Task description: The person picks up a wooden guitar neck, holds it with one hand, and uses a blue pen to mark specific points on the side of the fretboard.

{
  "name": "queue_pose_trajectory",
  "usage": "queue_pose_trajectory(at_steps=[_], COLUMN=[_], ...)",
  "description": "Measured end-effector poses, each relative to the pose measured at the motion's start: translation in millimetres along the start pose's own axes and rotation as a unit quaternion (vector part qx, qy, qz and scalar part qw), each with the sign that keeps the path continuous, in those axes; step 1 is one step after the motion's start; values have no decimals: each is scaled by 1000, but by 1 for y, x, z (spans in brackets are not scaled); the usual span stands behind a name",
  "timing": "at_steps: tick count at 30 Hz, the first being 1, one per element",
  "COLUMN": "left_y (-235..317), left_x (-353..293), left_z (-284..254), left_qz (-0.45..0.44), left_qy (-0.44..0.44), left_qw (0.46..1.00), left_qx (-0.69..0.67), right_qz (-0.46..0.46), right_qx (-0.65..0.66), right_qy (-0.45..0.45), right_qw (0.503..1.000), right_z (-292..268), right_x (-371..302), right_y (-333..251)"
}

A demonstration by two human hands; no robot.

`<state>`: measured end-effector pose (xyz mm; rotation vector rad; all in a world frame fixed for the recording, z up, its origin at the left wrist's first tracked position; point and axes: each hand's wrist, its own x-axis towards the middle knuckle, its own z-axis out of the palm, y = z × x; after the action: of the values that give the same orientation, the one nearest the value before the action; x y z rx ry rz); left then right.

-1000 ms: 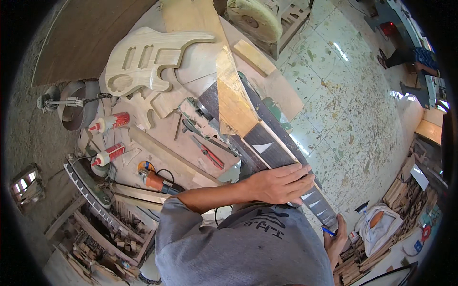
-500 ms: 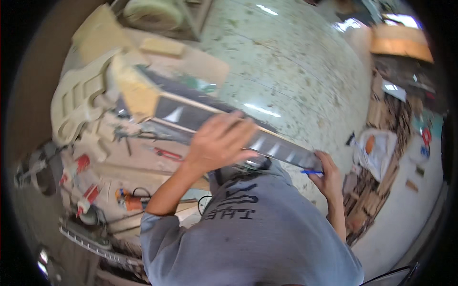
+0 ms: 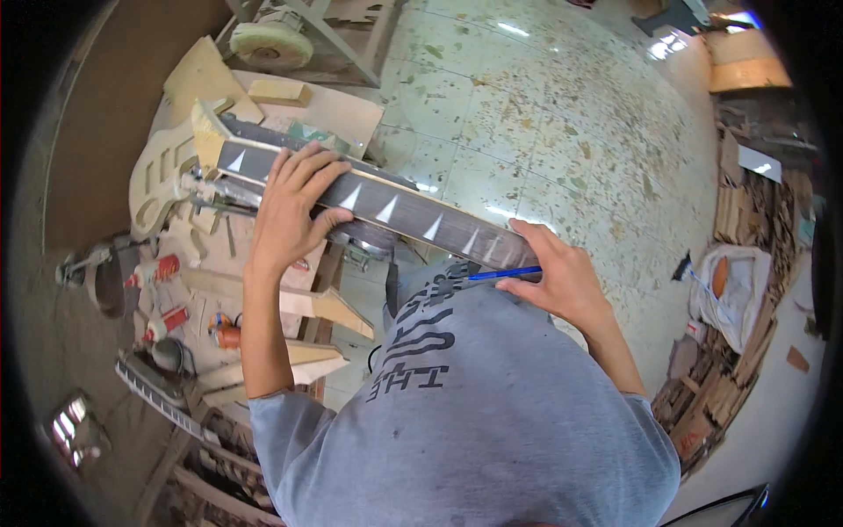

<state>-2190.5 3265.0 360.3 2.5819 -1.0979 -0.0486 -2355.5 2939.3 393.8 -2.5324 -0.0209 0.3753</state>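
A guitar neck (image 3: 399, 209) slants across in front of me, its dark fretboard facing up with pale triangular inlays and light edges. Its pale wooden headstock (image 3: 209, 136) points to the far left. My left hand (image 3: 294, 202) lies over the fretboard near the headstock end, fingers spread across it and thumb apart. At the other end, close to my shirt, my right hand (image 3: 562, 272) grips the neck between thumb and fingers. A blue pen (image 3: 505, 274) is also held in that hand, its tip pointing left over the fretboard. A dark long surface (image 3: 272, 136) shows behind the neck.
On the left bench lie a pale guitar body (image 3: 158, 171), a wood block (image 3: 279, 92), red-and-white bottles (image 3: 158, 270) and cut neck pieces (image 3: 334, 309). A round pad (image 3: 272, 44) stands behind. Wood scraps (image 3: 702, 395) and a white bag (image 3: 742, 294) line the right; debris dots the tiled floor (image 3: 527, 132).
My left hand has shifted left along the neck towards the headstock. The right hand and its neck end have come left and nearer my body. The view has turned slightly.
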Motion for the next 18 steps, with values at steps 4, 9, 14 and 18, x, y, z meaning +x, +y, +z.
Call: queue_pose_trajectory(at_steps=[4,9,14,18], left_y=[27,50,66,70], left_x=[-3,0,9,12], left_z=[-3,0,7,17], left_qz=[-96,-178,-213,-222], left_qy=[-36,-53,-48,-32], left_qw=[993,977,965,951], left_qx=[52,109,148,212], right_qz=[-123,-130,-145,-178], right_qx=[91,238,316,267], right_qy=[47,-12,-49,-61], right_qw=[987,962,936,945], right_z=[-6,-8,4,-4], right_x=[-10,-7,-2,-5], right_y=[53,97,116,120])
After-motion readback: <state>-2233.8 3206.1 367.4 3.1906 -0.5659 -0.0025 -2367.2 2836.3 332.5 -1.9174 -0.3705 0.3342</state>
